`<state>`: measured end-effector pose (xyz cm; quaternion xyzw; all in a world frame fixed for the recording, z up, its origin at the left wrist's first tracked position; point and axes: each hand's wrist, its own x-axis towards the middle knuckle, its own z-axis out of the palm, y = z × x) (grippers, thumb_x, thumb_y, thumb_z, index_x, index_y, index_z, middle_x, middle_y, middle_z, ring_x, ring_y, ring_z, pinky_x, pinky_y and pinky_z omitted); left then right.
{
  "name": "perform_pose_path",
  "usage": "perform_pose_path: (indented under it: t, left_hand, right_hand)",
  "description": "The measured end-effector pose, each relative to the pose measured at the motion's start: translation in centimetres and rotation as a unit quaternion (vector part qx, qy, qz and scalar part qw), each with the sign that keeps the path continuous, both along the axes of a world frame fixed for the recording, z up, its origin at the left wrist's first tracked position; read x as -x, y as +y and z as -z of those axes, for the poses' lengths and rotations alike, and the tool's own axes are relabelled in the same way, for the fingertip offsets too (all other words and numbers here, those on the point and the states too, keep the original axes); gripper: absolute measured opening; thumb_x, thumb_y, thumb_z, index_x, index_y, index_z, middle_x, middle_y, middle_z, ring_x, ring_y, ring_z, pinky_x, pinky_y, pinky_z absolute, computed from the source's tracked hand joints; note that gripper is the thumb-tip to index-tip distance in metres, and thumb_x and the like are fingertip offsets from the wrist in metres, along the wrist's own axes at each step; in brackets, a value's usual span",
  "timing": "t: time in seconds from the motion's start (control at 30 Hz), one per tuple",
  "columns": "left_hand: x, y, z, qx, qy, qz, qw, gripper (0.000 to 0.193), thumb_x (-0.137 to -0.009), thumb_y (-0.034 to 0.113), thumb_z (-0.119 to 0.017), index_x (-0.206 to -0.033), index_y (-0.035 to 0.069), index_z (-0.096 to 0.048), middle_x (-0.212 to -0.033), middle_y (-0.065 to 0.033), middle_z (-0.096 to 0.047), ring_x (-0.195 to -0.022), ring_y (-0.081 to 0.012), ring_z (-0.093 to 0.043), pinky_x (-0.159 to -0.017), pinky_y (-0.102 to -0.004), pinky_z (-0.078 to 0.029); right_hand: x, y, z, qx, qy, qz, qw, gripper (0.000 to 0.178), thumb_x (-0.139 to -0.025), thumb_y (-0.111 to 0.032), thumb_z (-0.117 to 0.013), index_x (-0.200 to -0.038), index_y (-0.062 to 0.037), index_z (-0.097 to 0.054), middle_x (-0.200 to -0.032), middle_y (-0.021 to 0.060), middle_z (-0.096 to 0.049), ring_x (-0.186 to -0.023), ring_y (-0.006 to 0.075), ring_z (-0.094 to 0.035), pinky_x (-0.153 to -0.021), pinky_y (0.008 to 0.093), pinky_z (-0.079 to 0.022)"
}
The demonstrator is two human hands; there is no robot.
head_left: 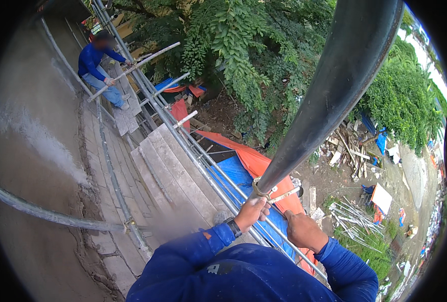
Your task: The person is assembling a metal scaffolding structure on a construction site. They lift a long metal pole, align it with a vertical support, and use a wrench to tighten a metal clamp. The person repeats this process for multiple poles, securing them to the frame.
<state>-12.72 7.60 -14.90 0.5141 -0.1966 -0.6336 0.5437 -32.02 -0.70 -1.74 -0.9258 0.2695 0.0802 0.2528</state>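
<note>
A thick dark metal pole (329, 75) slants down from the upper right. Round its lower end runs a pale loop that looks like rope (258, 190), beside the scaffold rail (223, 190). My left hand (252, 213), with a dark wristwatch (233, 227), is closed right beneath the loop, its fingers pinching the rope. To its right, my right hand (305, 231) is curled into a grip next to the rail. What lies inside its fingers is hidden. A short whitish pipe end (286, 194) sticks out above both hands.
Plank decking (170, 161) runs along a rough plastered wall (32, 136) at left. Further off, a person in blue (100, 65) sits on planks holding a pipe (133, 70). Beyond the rails, far below, lie blue (233, 173) and orange tarps (253, 156), scrap wood and a pile of pipes (356, 219).
</note>
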Motion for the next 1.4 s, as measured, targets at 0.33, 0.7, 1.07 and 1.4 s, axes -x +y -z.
perform_pose_path:
  t: [0.33,0.7,1.07,1.4]
  left_hand:
    - [0.5,0.1,0.0,0.025,-0.125,-0.004,0.992,0.036,-0.107,0.033,-0.051,-0.099,0.001,-0.063,-0.079,-0.0023,-0.062,-0.061,-0.0078,-0.056,-0.058,-0.0250,-0.047]
    - [0.8,0.3,0.6,0.061,-0.261,-0.059,0.962,0.031,-0.100,0.028,-0.062,-0.095,-0.002,-0.064,-0.072,-0.0073,-0.066,-0.060,-0.0113,-0.061,-0.054,-0.0316,-0.049]
    - [0.9,1.3,-0.9,0.046,-0.274,-0.003,0.961,0.037,-0.107,0.033,-0.048,-0.096,0.001,-0.063,-0.077,-0.0036,-0.065,-0.060,-0.0093,-0.058,-0.058,-0.0263,-0.047]
    - [0.9,0.4,1.1,0.014,-0.075,-0.016,0.997,0.041,-0.109,0.037,-0.045,-0.103,-0.001,-0.061,-0.080,-0.0057,-0.065,-0.061,-0.0099,-0.059,-0.059,-0.0240,-0.050]
  right_hand:
    - [2.9,1.2,9.3,-0.004,-0.047,0.075,0.996,0.016,-0.099,-0.016,-0.054,-0.100,0.0002,-0.056,-0.066,0.0275,-0.062,-0.062,0.0469,-0.064,-0.059,0.0581,-0.049]
    - [0.0,1.1,19.9,-0.040,-0.257,0.068,0.963,0.017,-0.096,-0.009,-0.055,-0.110,0.0005,-0.057,-0.078,0.0270,-0.064,-0.070,0.0460,-0.064,-0.063,0.0553,-0.048]
    - [3.4,1.9,13.9,-0.054,-0.188,0.074,0.978,0.032,-0.093,-0.007,-0.056,-0.123,0.0028,-0.058,-0.082,0.0273,-0.065,-0.078,0.0457,-0.064,-0.070,0.0532,-0.049]
    - [3.5,2.0,4.9,-0.051,-0.189,0.085,0.977,0.025,-0.089,-0.007,-0.052,-0.108,0.0021,-0.065,-0.083,0.0305,-0.066,-0.076,0.0476,-0.066,-0.071,0.0554,-0.052]
